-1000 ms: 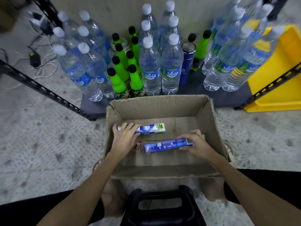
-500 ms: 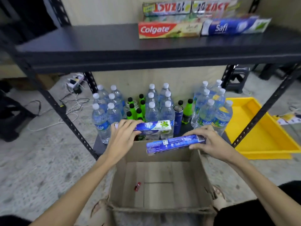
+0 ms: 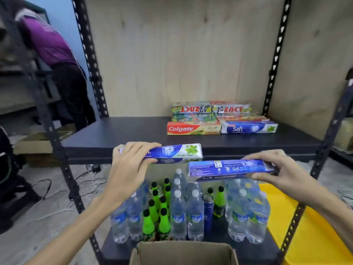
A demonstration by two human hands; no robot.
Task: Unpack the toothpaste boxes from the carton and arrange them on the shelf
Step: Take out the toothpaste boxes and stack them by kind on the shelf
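Plenty of bare shelf (image 3: 118, 134) lay open left of the stacked toothpaste boxes (image 3: 219, 119), which sat toward the back right between the dark uprights. Both hands hovered at the shelf's front edge, above the carton (image 3: 183, 253). The left hand (image 3: 129, 165) had its grip curled round the left end of the Double Mint box (image 3: 179, 153); the right hand (image 3: 280, 173) pinched the blue Safi box (image 3: 225, 169) between thumb and fingers. Both boxes lay level, long axes running left to right, parallel to the edge.

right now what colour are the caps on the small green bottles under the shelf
Black caps on the green bottles, clearest in the head view.
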